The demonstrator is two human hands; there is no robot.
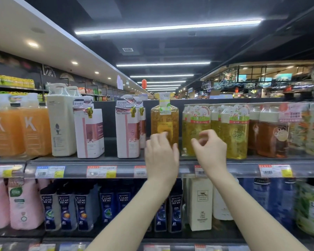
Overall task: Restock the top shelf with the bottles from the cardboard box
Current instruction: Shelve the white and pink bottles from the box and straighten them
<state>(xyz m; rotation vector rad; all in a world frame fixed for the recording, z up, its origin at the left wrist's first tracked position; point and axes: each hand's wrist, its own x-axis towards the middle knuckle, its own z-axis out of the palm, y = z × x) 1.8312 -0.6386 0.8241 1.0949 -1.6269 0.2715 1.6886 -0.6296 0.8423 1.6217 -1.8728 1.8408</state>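
Both hands are raised in front of the top shelf (116, 160), near the middle of its front edge. The left hand (160, 156) is held before the lower part of a golden bottle (164, 122) that stands upright on the shelf, set a little back from the front edge; the fingers are loosely curled and spread, and whether they touch the bottle cannot be told, since the hand covers that part of it. The right hand (209, 151) is seen just to the right, its fingers bent inward and half closed, with nothing gripped in it; it is raised in front of a row of yellow bottles (232, 131) placed at the front edge toward the shelf's right end. An empty gap is left on the shelf between the golden bottle and the white-and-pink bottles (128, 131) to its left. Further toward the left end, a cream bottle (61, 122) and orange bottles (21, 131) are lined up at the front edge. Brown bottles (272, 134) are set beyond the yellow ones at the right. Price tags (101, 171) are fixed along the shelf's front rail, and dark blue bottles (105, 205) are stocked on the shelf below.
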